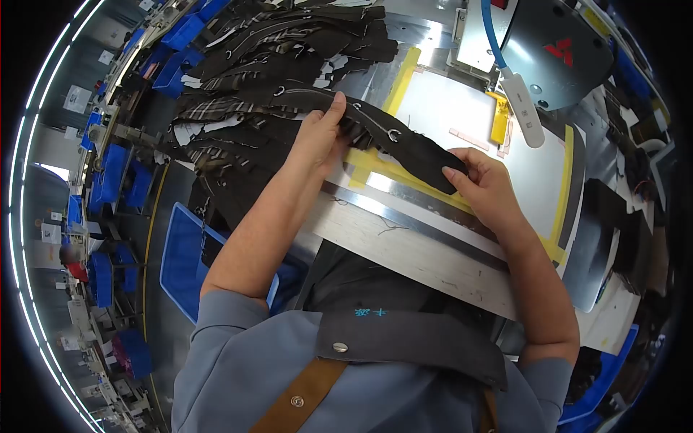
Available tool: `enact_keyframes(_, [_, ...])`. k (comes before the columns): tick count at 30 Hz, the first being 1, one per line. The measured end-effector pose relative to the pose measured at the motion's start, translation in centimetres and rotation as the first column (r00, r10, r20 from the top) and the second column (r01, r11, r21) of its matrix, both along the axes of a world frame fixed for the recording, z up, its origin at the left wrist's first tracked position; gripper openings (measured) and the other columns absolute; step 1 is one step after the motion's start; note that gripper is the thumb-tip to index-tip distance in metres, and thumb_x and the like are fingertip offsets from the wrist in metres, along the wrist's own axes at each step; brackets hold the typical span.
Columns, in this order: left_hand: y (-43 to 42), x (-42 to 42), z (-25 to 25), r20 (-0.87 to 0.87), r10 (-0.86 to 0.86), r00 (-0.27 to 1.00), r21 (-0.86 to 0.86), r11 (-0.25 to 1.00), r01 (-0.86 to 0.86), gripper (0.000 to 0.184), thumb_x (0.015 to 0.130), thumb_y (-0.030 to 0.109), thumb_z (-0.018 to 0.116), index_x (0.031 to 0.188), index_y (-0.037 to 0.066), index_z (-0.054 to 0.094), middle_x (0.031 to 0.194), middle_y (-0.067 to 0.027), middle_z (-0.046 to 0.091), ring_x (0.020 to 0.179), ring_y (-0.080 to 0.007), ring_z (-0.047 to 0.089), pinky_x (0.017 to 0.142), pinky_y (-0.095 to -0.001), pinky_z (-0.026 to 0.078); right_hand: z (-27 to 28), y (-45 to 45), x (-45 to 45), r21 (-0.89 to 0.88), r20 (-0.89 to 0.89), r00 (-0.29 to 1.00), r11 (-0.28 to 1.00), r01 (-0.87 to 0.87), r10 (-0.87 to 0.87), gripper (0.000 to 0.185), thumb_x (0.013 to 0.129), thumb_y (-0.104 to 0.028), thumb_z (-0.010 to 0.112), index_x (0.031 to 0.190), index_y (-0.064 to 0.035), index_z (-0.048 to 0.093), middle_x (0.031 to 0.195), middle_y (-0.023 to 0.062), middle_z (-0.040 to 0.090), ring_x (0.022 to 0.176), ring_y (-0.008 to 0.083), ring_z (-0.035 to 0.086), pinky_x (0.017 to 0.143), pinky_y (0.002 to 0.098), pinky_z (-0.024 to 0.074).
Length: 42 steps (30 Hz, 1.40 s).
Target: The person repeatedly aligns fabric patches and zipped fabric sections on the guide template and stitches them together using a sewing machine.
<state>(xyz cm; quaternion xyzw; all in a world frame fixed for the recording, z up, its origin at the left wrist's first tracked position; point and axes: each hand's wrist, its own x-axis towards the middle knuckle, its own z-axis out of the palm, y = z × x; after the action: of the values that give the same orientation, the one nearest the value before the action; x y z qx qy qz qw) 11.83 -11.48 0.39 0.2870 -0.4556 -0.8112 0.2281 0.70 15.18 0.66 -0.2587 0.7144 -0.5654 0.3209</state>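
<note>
A long dark fabric strip (415, 154) with a metal ring and clasp on it is stretched between my two hands over the front of the machine bed. My left hand (322, 137) pinches its middle, thumb on top. At its right end, my right hand (480, 177) grips the tip between thumb and fingers. Behind and left of my left hand lies a heap of similar dark pieces (289, 43), some with plaid fabric, chains and rings. A yellow plastic piece (498, 119) rests on the white work plate (433, 101), beyond my right hand.
A sewing machine head (559, 54) stands at the back right, with a white lamp (523, 112) on a blue cable hanging before it. Yellow tape (559, 216) edges the plate. A blue bin (180, 260) sits low on the left. Workstations with blue bins line the far left.
</note>
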Motion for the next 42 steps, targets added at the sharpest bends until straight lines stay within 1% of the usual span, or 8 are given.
enact_keyframes(3, [0.5,1.4,2.9,0.433,0.070,0.899,-0.531,0.826,0.191,0.039,0.096,0.039,0.073,0.099,0.002,0.064,0.088,-0.0094,0.070,0.077,-0.0175,0.069,0.062,-0.0328,0.053,-0.8,0.2,-0.2,0.035,-0.256,0.966,0.998,0.055,-0.045,0.030,0.090,-0.004,0.075,0.118,0.0005,0.066,0.081,-0.0008,0.066,0.067,0.0017,0.050,0.063,0.0192,0.0429])
enact_keyframes(5, [2.1,2.2,5.9,0.511,0.523,0.682,-0.801,0.001,0.599,0.048,0.090,0.050,0.075,0.073,0.006,0.067,0.063,-0.0050,0.063,0.054,-0.0164,0.060,0.051,-0.0315,0.044,-1.3,0.5,-0.7,-0.034,-0.249,0.966,0.998,0.055,-0.062,0.023,0.092,-0.006,0.074,0.113,0.0001,0.065,0.078,-0.0024,0.061,0.067,0.0019,0.050,0.062,0.0204,0.0429])
enact_keyframes(9, [6.5,-1.1,5.0,0.047,-0.174,0.984,-0.965,-0.261,0.000,0.034,0.082,0.033,0.084,0.093,0.005,0.068,0.066,-0.0075,0.065,0.058,-0.0245,0.061,0.058,-0.0332,0.048,-0.7,0.6,-0.5,-0.033,-0.191,0.981,0.999,0.014,-0.020,0.020,0.093,-0.006,0.072,0.110,0.0000,0.063,0.078,-0.0036,0.058,0.067,0.0022,0.050,0.061,0.0212,0.0424])
enact_keyframes(13, [5.9,-6.3,3.1,0.460,-0.581,0.671,-0.816,0.021,0.578,0.053,0.074,0.043,0.088,0.106,0.005,0.070,0.073,-0.0121,0.069,0.069,-0.0259,0.067,0.065,-0.0352,0.052,-0.7,1.6,-0.9,-0.156,0.040,0.999,0.988,-0.010,0.017,0.020,0.096,-0.008,0.069,0.112,0.0001,0.062,0.082,-0.0004,0.066,0.070,0.0046,0.056,0.063,0.0221,0.0465])
enact_keyframes(18, [3.7,-9.2,2.1,0.664,-0.539,0.518,-0.641,-0.052,0.766,0.047,0.073,0.044,0.090,0.080,0.003,0.069,0.070,-0.0110,0.066,0.067,-0.0218,0.063,0.064,-0.0351,0.049,0.0,4.0,-1.6,-0.004,-0.106,0.992,0.998,0.068,-0.068,0.023,0.096,-0.012,0.069,0.109,0.0016,0.058,0.072,0.0046,0.066,0.064,0.0110,0.060,0.063,0.0271,0.0490])
enact_keyframes(31, [5.8,-14.3,1.2,0.660,-0.443,0.607,-0.729,-0.182,0.659,0.039,0.079,0.032,0.088,0.090,0.007,0.060,0.085,-0.0139,0.072,0.072,-0.0227,0.065,0.068,-0.0377,0.051,-1.8,6.5,-6.1,0.052,-0.858,0.514,0.993,0.103,-0.008,0.021,0.088,-0.024,0.076,0.103,-0.0093,0.079,0.089,0.0048,0.068,0.079,0.0230,0.067,0.071,0.0372,0.0535])
enact_keyframes(34, [5.8,-15.4,2.0,0.677,-0.366,0.639,-0.725,-0.180,0.665,0.053,0.077,0.035,0.089,0.123,0.012,0.074,0.111,-0.0115,0.076,0.115,-0.0269,0.068,0.100,-0.0413,0.053,-2.5,6.2,-7.7,0.067,-0.863,0.505,0.985,0.158,-0.022,0.025,0.087,-0.029,0.076,0.103,-0.0101,0.080,0.088,0.0044,0.067,0.082,0.0233,0.067,0.072,0.0374,0.0534])
enact_keyframes(42, [3.2,-18.2,-1.2,0.732,-0.227,0.643,-0.677,-0.342,0.651,0.035,0.088,0.024,0.079,0.122,0.017,0.076,0.116,-0.0109,0.075,0.103,-0.0202,0.071,0.094,-0.0327,0.054,-3.6,5.5,-10.0,0.037,-0.903,0.424,0.973,0.229,-0.065,0.021,0.087,-0.025,0.076,0.103,-0.0120,0.081,0.090,0.0035,0.066,0.083,0.0202,0.066,0.073,0.0351,0.0524])
